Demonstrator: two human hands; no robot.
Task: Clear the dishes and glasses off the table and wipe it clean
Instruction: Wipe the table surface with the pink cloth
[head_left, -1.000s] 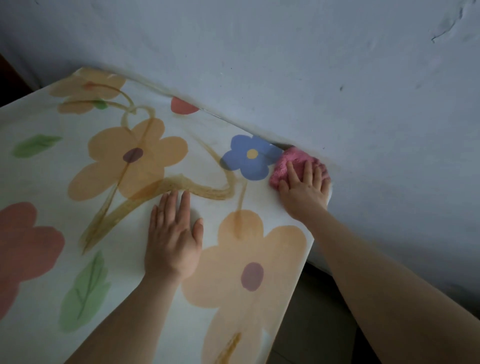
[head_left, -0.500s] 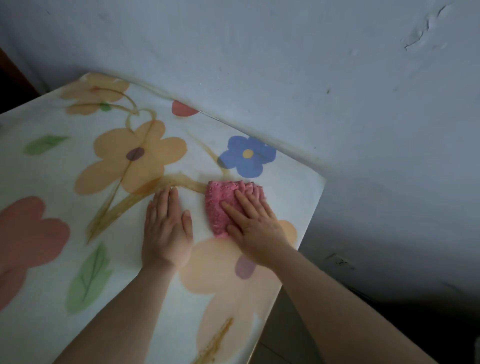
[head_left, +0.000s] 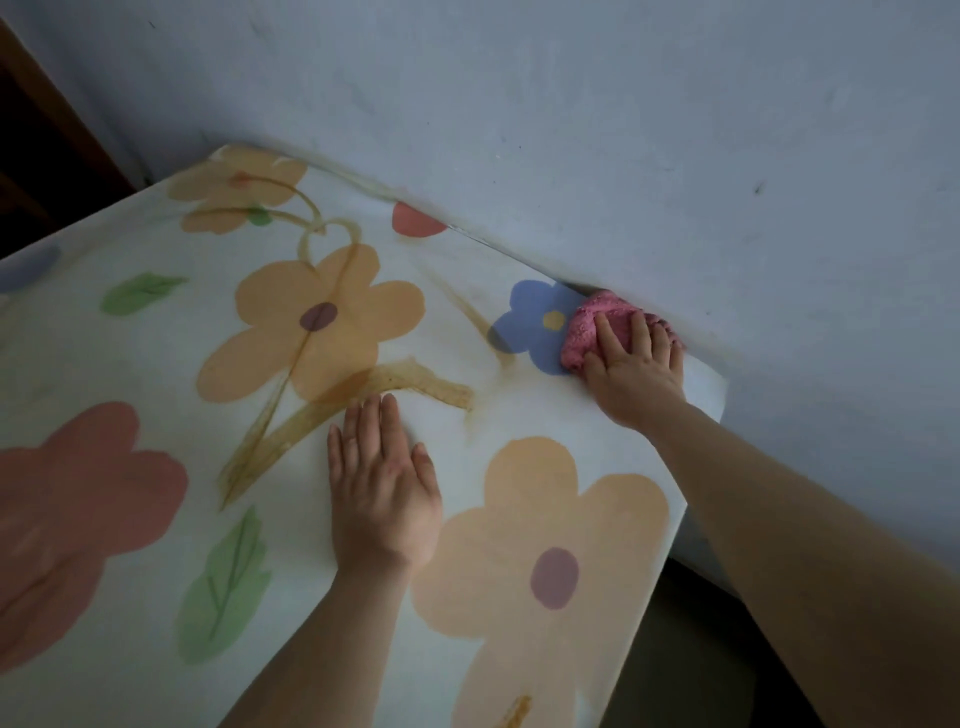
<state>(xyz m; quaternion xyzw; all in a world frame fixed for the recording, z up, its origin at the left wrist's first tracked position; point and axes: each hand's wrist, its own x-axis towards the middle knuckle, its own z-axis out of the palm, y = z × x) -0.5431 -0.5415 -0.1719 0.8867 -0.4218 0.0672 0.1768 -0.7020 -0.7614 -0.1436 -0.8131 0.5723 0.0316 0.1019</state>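
Pressure is what this wiping step seems to call for. Nearest the person, the left hand (head_left: 382, 488) lies flat on the floral table cover (head_left: 156, 364), fingers straight and close together, holding nothing. Judged as a brace, it should bear down so the cover does not ruck under the strokes. Just beyond its fingertips runs a brown smear (head_left: 415, 384), so overlapping passes across that streak look needed. Farther off, the right hand (head_left: 631, 374) presses the pink cloth (head_left: 592, 327) with 4 spread, nearly straight fingers. The cloth sits at the table's far right corner, overlapping a printed blue flower (head_left: 530, 322) and touching the wall (head_left: 623, 130). No dishes or glasses show on the part in view. The wall is pale and scuffed, and a dim floor (head_left: 701, 649) lies below the table's right edge.
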